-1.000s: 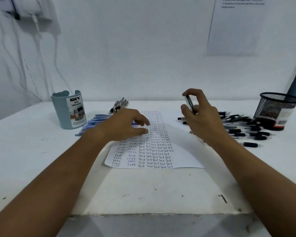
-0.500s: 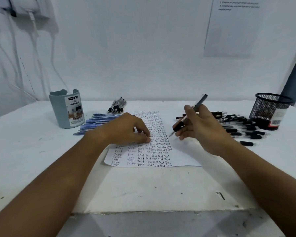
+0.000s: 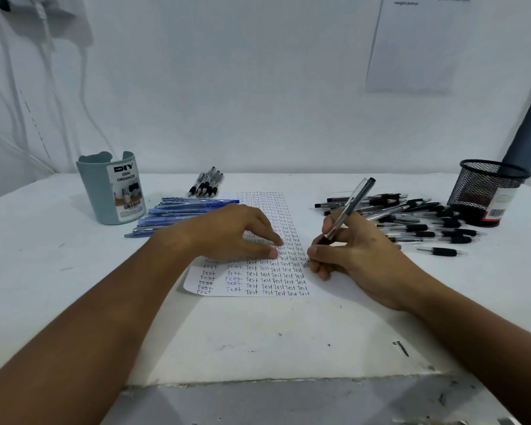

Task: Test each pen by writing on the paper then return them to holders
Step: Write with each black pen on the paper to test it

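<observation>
The white table (image 3: 74, 286) spreads out under both my forearms, and the paper (image 3: 328, 286) lies flat on it, directly beneath my fingertips, most of it packed with columns of the word "Test".

What could go wrong, as I judge it: the only blank strip left is the margin under my right hand (image 3: 359, 256), so the next word may crowd into the writing just to its left and leave me unsure whether this pen marks at all. If my left hand (image 3: 227, 231) eases its press, the sheet could slide under the stroke. My right wrist also sits close to the loose black pens (image 3: 426, 222) lying beyond my knuckles, and a careless sweep could roll some of them away or mix tested with untested.

Beyond my left hand lies the row of blue pens (image 3: 178, 213), with the grey desk organizer (image 3: 111, 191) further out, and a small bunch of black pens (image 3: 206, 184) past my fingertips. The black mesh holder (image 3: 485, 194) stands far to the right of my right hand.

My left fingers lie loosely bent, tips pressing the sheet, gripping nothing. My right thumb and fingers pinch the pen (image 3: 344, 216) near its dark grip, barrel slanting up and away, tip meeting the paper just below my fingertips.
</observation>
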Demonstrator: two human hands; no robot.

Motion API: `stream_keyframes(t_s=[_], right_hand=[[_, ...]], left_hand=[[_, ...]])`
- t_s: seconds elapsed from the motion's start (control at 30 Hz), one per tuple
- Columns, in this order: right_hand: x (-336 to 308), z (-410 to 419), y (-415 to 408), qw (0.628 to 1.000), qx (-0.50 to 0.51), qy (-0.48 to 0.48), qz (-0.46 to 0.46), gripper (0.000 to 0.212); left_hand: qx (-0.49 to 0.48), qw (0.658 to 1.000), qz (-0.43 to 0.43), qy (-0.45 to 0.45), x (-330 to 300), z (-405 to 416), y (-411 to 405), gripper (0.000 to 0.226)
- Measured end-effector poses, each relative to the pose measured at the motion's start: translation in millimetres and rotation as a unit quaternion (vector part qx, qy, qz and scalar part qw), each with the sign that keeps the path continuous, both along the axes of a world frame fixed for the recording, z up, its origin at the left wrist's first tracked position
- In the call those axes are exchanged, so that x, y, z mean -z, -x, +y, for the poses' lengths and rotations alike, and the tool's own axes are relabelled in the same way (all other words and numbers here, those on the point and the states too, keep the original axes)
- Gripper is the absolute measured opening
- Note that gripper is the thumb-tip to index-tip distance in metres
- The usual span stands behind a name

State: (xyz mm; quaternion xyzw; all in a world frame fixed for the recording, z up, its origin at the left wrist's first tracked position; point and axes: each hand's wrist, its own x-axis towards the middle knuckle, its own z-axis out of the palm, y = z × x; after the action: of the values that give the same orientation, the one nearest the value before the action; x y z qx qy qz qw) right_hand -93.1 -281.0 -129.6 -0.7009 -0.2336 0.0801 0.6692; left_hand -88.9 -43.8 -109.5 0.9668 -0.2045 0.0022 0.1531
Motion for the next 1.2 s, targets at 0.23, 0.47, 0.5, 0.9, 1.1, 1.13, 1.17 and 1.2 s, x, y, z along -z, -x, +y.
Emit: stream_keyframes(t_s=[0.23, 0.47, 0.5, 0.9, 1.1, 1.13, 1.17, 1.2], right_hand=[[1.8, -0.7, 1.1, 1.0, 0.005, 0.015, -0.022, 0.031], [-0.2, 0.8, 4.6, 0.994, 0.024, 0.08, -0.064, 0.028], [-0.6, 1.0, 5.3, 0.994, 0.025, 0.086, -0.069, 0.028], [1.7, 1.0, 3.0, 0.993, 0.021, 0.09, -0.066, 0.028], [-0.1, -1.3, 2.1, 0.997, 0.012, 0.06, -0.043, 0.029], [-0.1, -0.6, 2.9, 0.996, 0.011, 0.071, -0.053, 0.029], [-0.3, 0.0, 3.8, 0.995, 0.012, 0.079, -0.061, 0.029], [-0.6, 0.1, 4.3, 0.994, 0.014, 0.082, -0.065, 0.028]], left_hand=[[0.0, 1.0, 0.002, 0.0, -0.4, -0.3, 1.1, 0.034], [-0.002, 1.0, 0.007, -0.004, -1.7, -1.1, 1.7, 0.033], [-0.003, 1.0, 0.007, -0.005, -2.0, -1.2, 1.8, 0.033], [-0.007, 1.0, 0.008, -0.003, -3.3, -2.8, 4.0, 0.033], [-0.008, 1.0, 0.008, 0.001, -2.0, -1.4, 3.0, 0.033], [-0.006, 1.0, 0.008, -0.001, -2.0, -1.4, 3.0, 0.033], [-0.006, 1.0, 0.009, -0.004, -2.1, -1.7, 3.1, 0.033], [-0.006, 1.0, 0.009, -0.006, -2.1, -1.6, 3.0, 0.034]])
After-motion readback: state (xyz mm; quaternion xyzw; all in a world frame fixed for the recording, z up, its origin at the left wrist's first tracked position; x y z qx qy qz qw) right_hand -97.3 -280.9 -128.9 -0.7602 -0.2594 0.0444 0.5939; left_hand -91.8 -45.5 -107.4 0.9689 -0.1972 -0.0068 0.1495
